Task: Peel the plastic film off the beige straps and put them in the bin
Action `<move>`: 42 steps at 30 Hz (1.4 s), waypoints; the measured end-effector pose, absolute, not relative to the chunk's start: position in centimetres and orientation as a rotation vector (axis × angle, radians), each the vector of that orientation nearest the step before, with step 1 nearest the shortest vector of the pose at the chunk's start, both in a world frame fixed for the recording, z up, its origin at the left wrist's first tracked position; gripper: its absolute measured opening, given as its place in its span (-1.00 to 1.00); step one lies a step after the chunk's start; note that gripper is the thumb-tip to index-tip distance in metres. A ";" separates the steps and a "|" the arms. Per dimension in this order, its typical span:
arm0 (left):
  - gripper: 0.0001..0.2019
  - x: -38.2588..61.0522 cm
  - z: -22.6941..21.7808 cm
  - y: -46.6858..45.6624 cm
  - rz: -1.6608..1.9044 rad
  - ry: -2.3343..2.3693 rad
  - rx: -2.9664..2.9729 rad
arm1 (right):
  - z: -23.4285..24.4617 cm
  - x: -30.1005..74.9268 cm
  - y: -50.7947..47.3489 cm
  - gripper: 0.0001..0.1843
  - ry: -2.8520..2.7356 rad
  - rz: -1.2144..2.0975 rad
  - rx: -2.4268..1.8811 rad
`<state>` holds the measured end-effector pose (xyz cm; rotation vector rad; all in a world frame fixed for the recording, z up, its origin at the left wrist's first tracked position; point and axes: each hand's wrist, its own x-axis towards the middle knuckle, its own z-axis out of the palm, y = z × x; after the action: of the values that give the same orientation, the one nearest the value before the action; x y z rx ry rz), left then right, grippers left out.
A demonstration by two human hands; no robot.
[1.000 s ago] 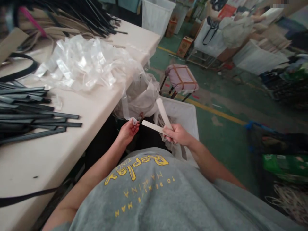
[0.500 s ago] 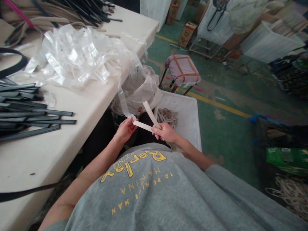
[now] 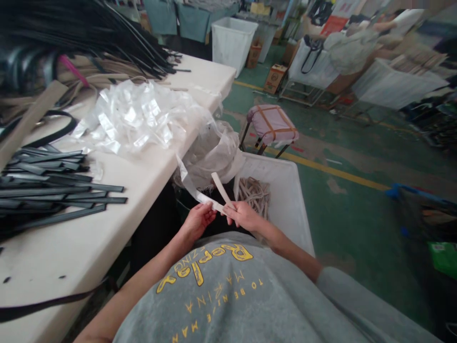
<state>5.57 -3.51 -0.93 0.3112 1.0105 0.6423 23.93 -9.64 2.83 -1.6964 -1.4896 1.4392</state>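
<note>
Reading upside down, the yellow letters on the grey shirt [image 3: 232, 295] spell "Replay". The left hand [image 3: 197, 222] pinches with closed fingers the end of the cream strip [image 3: 218, 185], where a clear sleeve [image 3: 187, 180] hangs. The right hand [image 3: 243, 216] grips the strip's fold, fingers closed, just beside the white bin [image 3: 285, 200] and below the surface [image 3: 117, 228].

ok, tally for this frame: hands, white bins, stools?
Hands: 2 (left hand, right hand, both gripping the pale strip)
White bins: 2 (near bin, far bin)
Stools: 1 (stool)
Total: 5
</note>
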 end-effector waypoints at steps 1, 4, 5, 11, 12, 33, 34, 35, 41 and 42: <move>-0.90 5.4 -0.7 -3.5 0.681 1.008 0.291 | 3.3 24.4 -10.1 -0.60 -1.485 1.486 -1.669; -0.90 5.1 0.0 -3.8 0.742 0.948 0.260 | 4.6 25.7 -11.4 -0.56 -1.473 1.498 -1.653; -0.90 5.1 0.2 -4.2 0.724 0.916 0.261 | 4.9 25.8 -11.6 -0.54 -1.476 1.466 -1.663; -0.77 5.8 1.5 -6.9 0.559 0.757 0.307 | 6.2 24.6 -11.4 -0.48 -1.535 1.415 -1.600; -0.76 5.7 1.8 -7.0 0.590 0.748 0.311 | 6.6 24.9 -11.6 -0.47 -1.539 1.454 -1.580; -0.87 6.2 3.7 -8.4 0.543 0.713 0.165 | 11.8 27.8 -14.8 -0.58 -1.559 1.258 -1.680; -0.88 6.3 3.8 -8.4 0.528 0.712 0.166 | 11.6 27.1 -14.4 -0.60 -1.610 1.200 -1.680; -0.89 6.5 3.8 -8.5 0.525 0.715 0.169 | 11.2 26.3 -13.9 -0.62 -1.668 1.148 -1.676; -0.91 5.7 3.4 -7.5 0.664 0.773 0.154 | 10.4 25.6 -12.9 -0.56 -1.712 1.164 -1.655; -0.90 5.5 3.4 -7.3 0.682 0.781 0.146 | 10.8 26.2 -13.1 -0.54 -1.686 1.201 -1.665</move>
<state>5.49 -7.31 3.36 0.1455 0.7810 0.6825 26.16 -13.08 10.76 -1.6650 -1.6857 1.2008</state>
